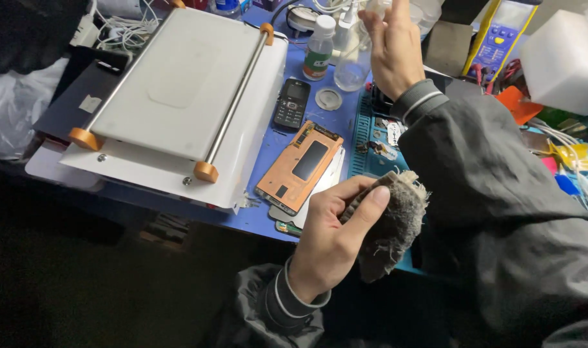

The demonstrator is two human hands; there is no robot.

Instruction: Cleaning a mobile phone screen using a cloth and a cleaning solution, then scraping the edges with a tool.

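Over the blue mat's [268, 216] front edge, your left hand [329, 241] pinches a grey, frayed cloth [391, 222] between thumb and fingers. Your right hand [391, 48] reaches a clear bottle [353, 64], fingers loosely together.

Left hand [333, 241] low, grip curled closed; right hand [392, 48] raised, reaching forward, fingers extended.

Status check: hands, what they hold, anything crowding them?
Left hand grips frayed grey rag. Right hand raised by clear bottle. Copper-backed phone screen lies between, untouched.
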